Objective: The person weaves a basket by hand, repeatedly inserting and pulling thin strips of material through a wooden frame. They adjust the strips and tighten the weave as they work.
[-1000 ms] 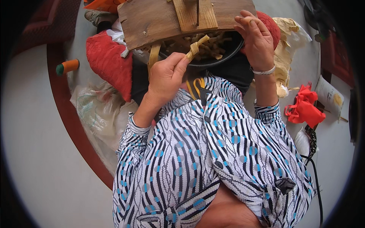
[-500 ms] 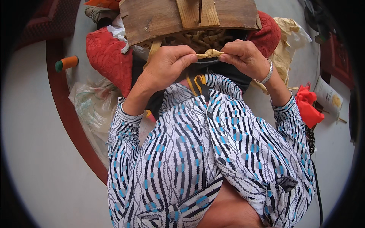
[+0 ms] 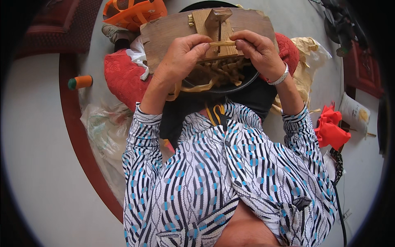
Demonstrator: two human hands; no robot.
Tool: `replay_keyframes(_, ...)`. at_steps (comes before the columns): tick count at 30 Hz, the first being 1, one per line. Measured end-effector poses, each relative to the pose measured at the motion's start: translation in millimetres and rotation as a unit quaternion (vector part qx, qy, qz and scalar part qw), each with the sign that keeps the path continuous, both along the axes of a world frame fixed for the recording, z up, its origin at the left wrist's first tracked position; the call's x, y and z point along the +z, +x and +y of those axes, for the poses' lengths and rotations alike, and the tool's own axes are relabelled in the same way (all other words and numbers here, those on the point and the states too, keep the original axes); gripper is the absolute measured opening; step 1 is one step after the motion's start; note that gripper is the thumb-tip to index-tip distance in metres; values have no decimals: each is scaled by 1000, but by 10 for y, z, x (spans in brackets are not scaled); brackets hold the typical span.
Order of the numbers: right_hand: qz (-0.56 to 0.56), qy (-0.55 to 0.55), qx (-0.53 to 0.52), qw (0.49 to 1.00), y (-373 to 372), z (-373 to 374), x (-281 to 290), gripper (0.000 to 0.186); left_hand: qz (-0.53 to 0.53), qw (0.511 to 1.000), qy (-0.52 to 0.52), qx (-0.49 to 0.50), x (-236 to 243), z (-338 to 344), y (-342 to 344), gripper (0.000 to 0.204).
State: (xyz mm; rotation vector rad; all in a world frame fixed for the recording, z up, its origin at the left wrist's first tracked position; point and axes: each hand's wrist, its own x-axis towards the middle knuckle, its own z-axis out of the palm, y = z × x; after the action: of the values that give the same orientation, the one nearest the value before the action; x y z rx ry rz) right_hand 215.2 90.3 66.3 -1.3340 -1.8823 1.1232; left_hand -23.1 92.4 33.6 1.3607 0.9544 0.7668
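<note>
My left hand (image 3: pixel 184 52) pinches one end of a tan, flexible strip (image 3: pixel 222 43) between thumb and fingers. At the other end my right hand (image 3: pixel 260 53) pinches it the same way. Held level, the strip runs across the front of a slotted wooden block (image 3: pixel 204 29) that sits on a wooden board (image 3: pixel 164 33). A wedge-shaped wood piece (image 3: pixel 218 15) stands up from this block. Below the board's near edge, a black round pan (image 3: pixel 242 84) contains several tangled tan strips (image 3: pixel 226 71). One longer strip trails over the pan's left side, under my left wrist.
Red covers (image 3: pixel 123 72) lie over both knees, beside the board. An orange bag (image 3: pixel 138 16) sits far left, near an orange spool (image 3: pixel 81 82). Clear plastic (image 3: pixel 105 123) spreads on the left floor. To the right are crumpled tan paper (image 3: pixel 302 61) and a red bag (image 3: pixel 331 127).
Both hands have moved up and away, from before the board's near edge to over the block. The strip looked knotted in its middle; now it looks flat and straight. The view shows more of the pan.
</note>
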Motion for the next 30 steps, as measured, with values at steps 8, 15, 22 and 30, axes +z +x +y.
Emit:
replay_keyframes(8, 73, 29, -63, 995, -38, 95, -209, 14, 21, 997, 66, 33, -67, 156, 57, 19)
replay_keyframes(15, -53, 89, -46, 994, -2, 138, -452, 16, 267, 928, 223, 137, -251, 197, 10, 14)
replay_keyframes(22, -158, 403, -10, 901, -425, -225, 43, 24, -217, 954, -196, 67, -25, -361, 288, 22)
replay_keyframes(30, -151, 116, 38, 981, -285, -283, -150, 30, 153, 983, 92, 47, 3, -388, 63, 30)
